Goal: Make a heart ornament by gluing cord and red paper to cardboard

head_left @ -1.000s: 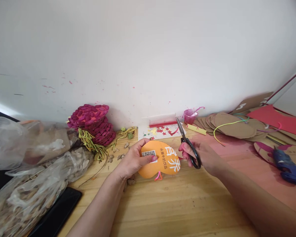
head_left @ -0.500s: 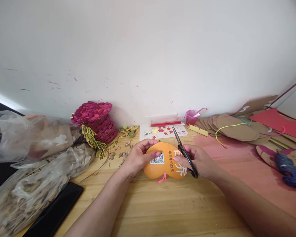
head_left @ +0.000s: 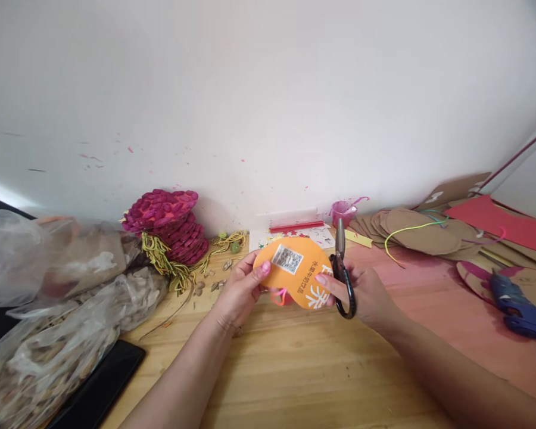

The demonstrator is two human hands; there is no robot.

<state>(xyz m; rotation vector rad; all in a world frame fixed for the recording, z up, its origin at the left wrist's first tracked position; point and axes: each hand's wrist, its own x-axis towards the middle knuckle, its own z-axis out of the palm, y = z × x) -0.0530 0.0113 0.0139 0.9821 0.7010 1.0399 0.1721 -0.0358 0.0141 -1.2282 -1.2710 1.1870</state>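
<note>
My left hand [head_left: 239,292] pinches the left edge of an orange card cut-out [head_left: 295,271] with a QR code and white lettering, held tilted above the wooden table [head_left: 295,375]. A pink loop of cord [head_left: 279,295] hangs under the card. My right hand [head_left: 366,295] grips black-handled scissors [head_left: 343,275], blades pointing up and closed, and its fingers also touch the card's right edge.
A stack of magenta pieces [head_left: 170,223] with yellow cords stands by the wall at left. Clear plastic bags [head_left: 53,298] and a black flat object [head_left: 98,387] lie at the left. Brown card shapes [head_left: 420,232], a star sheet [head_left: 312,235], a pink cup [head_left: 342,211] and a blue glue gun [head_left: 518,304] lie to the right.
The card was lifted off the table and turned, its QR code now uppermost. The scissors swung upright and my right hand moved in to the card's right edge.
</note>
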